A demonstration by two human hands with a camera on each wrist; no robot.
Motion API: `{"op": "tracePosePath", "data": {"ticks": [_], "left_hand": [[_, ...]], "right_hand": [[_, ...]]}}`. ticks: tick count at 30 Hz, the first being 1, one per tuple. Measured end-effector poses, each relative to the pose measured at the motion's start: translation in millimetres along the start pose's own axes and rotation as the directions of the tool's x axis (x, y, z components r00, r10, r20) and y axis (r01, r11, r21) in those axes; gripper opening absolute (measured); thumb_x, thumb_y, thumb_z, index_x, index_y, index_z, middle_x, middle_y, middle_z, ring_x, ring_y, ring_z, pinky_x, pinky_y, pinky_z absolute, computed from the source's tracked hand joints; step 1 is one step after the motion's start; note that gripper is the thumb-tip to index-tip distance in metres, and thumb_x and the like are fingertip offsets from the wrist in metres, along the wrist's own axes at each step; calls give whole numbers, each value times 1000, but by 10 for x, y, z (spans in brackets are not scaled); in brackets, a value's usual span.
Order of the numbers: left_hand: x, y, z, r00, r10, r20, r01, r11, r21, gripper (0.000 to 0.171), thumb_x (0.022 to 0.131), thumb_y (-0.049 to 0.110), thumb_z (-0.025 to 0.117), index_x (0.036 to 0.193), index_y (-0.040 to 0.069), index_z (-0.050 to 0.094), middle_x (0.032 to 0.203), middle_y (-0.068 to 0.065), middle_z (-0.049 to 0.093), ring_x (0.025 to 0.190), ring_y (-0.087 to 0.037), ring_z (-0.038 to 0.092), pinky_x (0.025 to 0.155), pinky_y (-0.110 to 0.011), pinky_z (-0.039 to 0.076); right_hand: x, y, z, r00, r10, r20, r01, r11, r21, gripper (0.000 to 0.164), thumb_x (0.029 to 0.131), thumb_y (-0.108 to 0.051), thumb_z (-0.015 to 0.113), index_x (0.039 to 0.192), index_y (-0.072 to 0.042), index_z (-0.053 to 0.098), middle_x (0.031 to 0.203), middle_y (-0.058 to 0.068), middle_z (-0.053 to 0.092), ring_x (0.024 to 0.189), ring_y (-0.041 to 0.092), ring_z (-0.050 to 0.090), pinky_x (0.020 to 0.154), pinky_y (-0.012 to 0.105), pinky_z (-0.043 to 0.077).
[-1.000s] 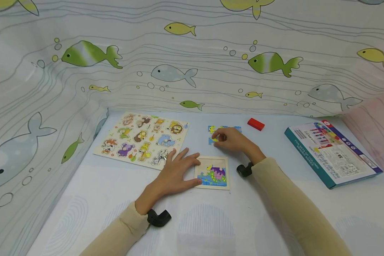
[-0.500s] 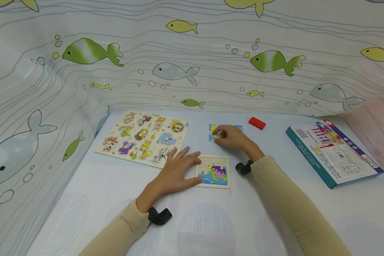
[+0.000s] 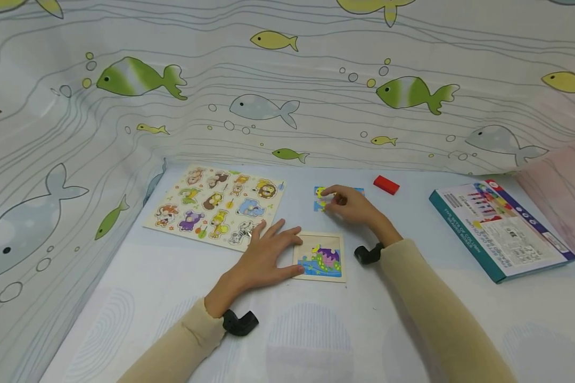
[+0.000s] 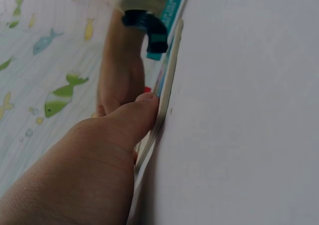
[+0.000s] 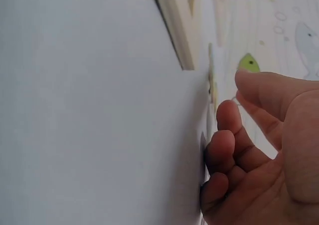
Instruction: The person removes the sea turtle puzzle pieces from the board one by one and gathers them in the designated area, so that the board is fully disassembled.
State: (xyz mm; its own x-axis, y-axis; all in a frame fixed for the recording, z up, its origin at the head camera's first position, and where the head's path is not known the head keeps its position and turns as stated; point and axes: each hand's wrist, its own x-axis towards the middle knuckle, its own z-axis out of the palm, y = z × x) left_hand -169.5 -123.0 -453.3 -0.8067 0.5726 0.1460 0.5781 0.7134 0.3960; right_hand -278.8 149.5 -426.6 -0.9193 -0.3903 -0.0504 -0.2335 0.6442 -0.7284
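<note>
A small wooden puzzle tray [image 3: 343, 266] lies mid-table, partly filled with blue, green and purple jigsaw pieces [image 3: 327, 260]. My left hand [image 3: 263, 258] rests at its left side with fingers spread. In the left wrist view, the thumb [image 4: 132, 117] touches the tray's edge [image 4: 169, 80]. Behind the tray lie loose blue and yellow jigsaw pieces [image 3: 319, 206], partly hidden by my right hand [image 3: 352, 205], which is over them. Its thumb and forefinger are apart, the other fingers loosely bent. Nothing shows between them in the right wrist view.
An animal puzzle board [image 3: 230, 205] lies left of the tray, close by the left hand's fingers. A red block [image 3: 386, 184] sits behind the right hand. Farther right is a flat box [image 3: 503, 229]. Fish-patterned cloth [image 3: 335, 122] rises behind the table.
My right hand's thumb and forefinger have shifted slightly to the right over the loose jigsaw pieces, where a lower piece shows more. My left hand stays at the tray.
</note>
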Motion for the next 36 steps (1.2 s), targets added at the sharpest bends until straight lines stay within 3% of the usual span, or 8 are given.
{"op": "tracePosePath", "data": {"ticks": [4, 10, 16, 20, 27, 30, 36], "left_hand": [[5, 8, -1, 1000, -3, 7, 2, 1000, 5, 56, 89, 62, 66, 133, 28, 60, 160, 7, 46, 157, -30, 26, 124, -61, 5], [2, 10, 7, 1000, 10, 4, -10, 1000, -2, 49, 89, 60, 67, 129, 32, 62, 159, 5, 47, 156, -32, 27, 123, -63, 6], [6, 9, 7, 999, 43, -22, -43, 999, 20, 47, 90, 60, 67, 128, 34, 63, 158, 3, 48, 155, -36, 30, 122, -66, 8], [3, 6, 6, 998, 55, -37, -54, 998, 17, 46, 89, 59, 68, 127, 33, 64, 157, 1, 49, 154, -37, 31, 121, -67, 9], [5, -3, 13, 998, 51, -30, -50, 998, 25, 47, 90, 60, 67, 128, 33, 63, 157, 1, 48, 154, -36, 30, 121, -66, 8], [7, -4, 16, 998, 48, -29, -47, 998, 28, 47, 90, 60, 66, 129, 33, 63, 157, 1, 48, 154, -36, 30, 121, -67, 9], [4, 0, 17, 998, 57, -32, -56, 998, 27, 48, 90, 60, 66, 129, 32, 63, 157, 0, 48, 154, -38, 31, 121, -68, 9]], "right_hand": [[-85, 35, 5, 1000, -28, 1, 28, 996, 89, 31, 98, -18, 66, 128, -11, 66, 97, 9, 60, 85, 22, 51, 70, 25, 43], [-269, 6, 15, 996, -46, 76, 37, 993, 108, 22, 97, -21, 69, 118, -13, 73, 96, 4, 63, 87, 21, 53, 71, 23, 45], [-453, -41, 43, 966, -150, 210, 128, 985, 115, 18, 94, -16, 72, 112, -13, 75, 95, 0, 69, 83, 20, 55, 72, 22, 46], [-547, -75, 82, 947, -193, 256, 180, 981, 73, 20, 91, -16, 75, 111, -16, 75, 94, -2, 66, 85, 18, 56, 73, 23, 47], [-660, -187, 132, 942, -176, 286, 201, 977, -63, 26, 87, -22, 79, 113, -24, 76, 105, -5, 66, 101, 16, 53, 87, 33, 45], [-691, -242, 151, 937, -174, 302, 215, 970, -109, 29, 86, -22, 80, 114, -26, 75, 104, -6, 64, 101, 16, 52, 88, 35, 42], [-708, -284, 188, 918, -246, 312, 302, 943, -143, 35, 89, -19, 77, 124, -20, 72, 98, -4, 62, 93, 15, 51, 81, 31, 39]]}}
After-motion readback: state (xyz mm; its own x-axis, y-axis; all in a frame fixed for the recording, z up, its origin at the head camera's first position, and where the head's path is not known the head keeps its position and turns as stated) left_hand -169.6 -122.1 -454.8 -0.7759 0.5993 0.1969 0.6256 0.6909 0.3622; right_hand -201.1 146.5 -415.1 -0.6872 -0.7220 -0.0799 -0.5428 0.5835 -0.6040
